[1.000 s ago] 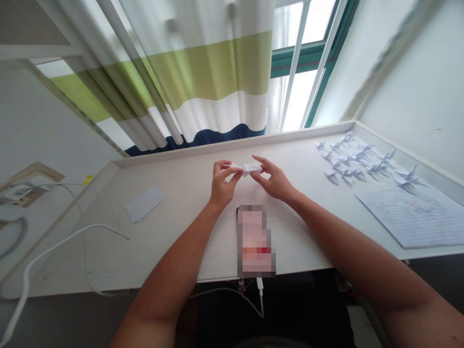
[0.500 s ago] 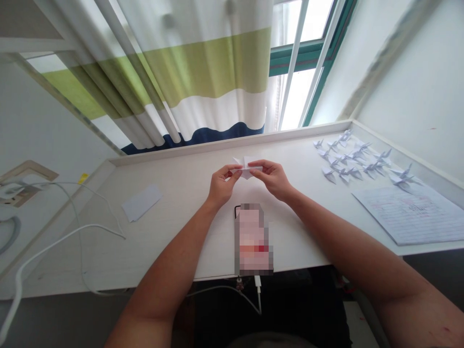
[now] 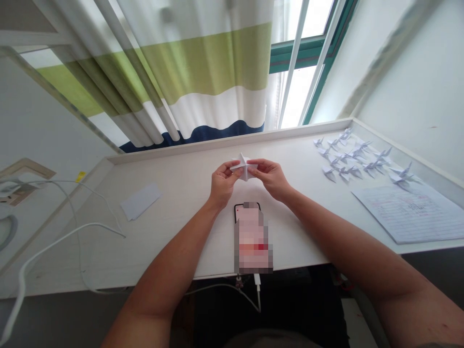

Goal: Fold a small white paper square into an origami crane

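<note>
A small folded piece of white paper (image 3: pixel 244 167) is held above the white desk (image 3: pixel 188 193) between both my hands. My left hand (image 3: pixel 222 182) pinches its left side with thumb and fingers closed. My right hand (image 3: pixel 271 178) pinches its right side the same way. The paper's flaps point up and outward from the middle. Just below my hands a phone (image 3: pixel 253 237) lies flat near the desk's front edge.
Several folded white paper cranes (image 3: pixel 353 159) lie at the desk's far right, with a lined written sheet (image 3: pixel 413 212) in front of them. A white paper strip (image 3: pixel 140 200) lies at the left. White cables (image 3: pixel 65 232) trail over the left edge. A striped curtain hangs behind the desk.
The paper between my hands has been pushed together from a flatter shape into a raised form with flaps standing up. My hands have moved closer to each other.
</note>
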Demonstrator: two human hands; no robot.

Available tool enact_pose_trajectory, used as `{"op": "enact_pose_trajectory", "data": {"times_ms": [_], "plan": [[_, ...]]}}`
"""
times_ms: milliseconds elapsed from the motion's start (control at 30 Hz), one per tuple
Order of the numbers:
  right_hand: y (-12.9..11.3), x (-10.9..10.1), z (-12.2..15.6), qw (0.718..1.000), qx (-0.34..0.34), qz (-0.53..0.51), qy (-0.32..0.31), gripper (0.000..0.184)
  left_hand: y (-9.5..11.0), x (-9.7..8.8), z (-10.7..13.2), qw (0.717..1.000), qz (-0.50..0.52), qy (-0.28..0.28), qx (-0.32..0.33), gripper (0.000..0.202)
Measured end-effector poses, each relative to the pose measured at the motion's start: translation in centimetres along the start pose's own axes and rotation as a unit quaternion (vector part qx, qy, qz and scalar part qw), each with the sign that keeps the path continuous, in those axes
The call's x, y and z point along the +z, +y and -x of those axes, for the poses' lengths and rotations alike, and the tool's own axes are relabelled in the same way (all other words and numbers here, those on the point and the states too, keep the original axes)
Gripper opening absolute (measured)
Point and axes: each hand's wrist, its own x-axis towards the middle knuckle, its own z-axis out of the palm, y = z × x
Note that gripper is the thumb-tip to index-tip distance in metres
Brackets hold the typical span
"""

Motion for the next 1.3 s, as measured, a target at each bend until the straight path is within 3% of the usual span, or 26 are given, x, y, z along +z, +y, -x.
{"op": "enact_pose_trajectory", "data": {"times_ms": [200, 400, 600, 800, 933, 1300], "plan": [[0.1, 0.1, 0.1, 0.997, -0.039, 0.068, 0.018, 0.042, -0.4, 0.3, 0.1, 1.0, -0.007, -0.019, 0.001, 0.038], [1.1, -0.2, -0.2, 0.991, -0.06, 0.1, 0.057, 0.037, -0.7, -0.1, 0.0, 0.992, -0.118, 0.01, 0.051, 0.025], [1.0, -0.8, -0.2, 0.983, -0.057, 0.172, 0.021, 0.028, 0.6, -0.3, 0.3, 0.966, -0.232, -0.005, 0.116, 0.008], [0.5, -0.7, -0.1, 0.985, -0.054, 0.162, -0.024, 0.036, 0.7, -0.6, 0.2, 0.968, -0.224, -0.022, 0.109, 0.009], [0.3, -0.4, 0.2, 0.984, -0.042, 0.17, -0.041, 0.039, 0.5, -0.9, -0.1, 0.946, -0.295, 0.024, 0.132, 0.008], [0.6, -0.2, 0.3, 0.982, -0.061, 0.17, -0.046, 0.04, 0.5, -0.5, 0.3, 0.958, -0.243, -0.005, 0.154, 0.011]]}}
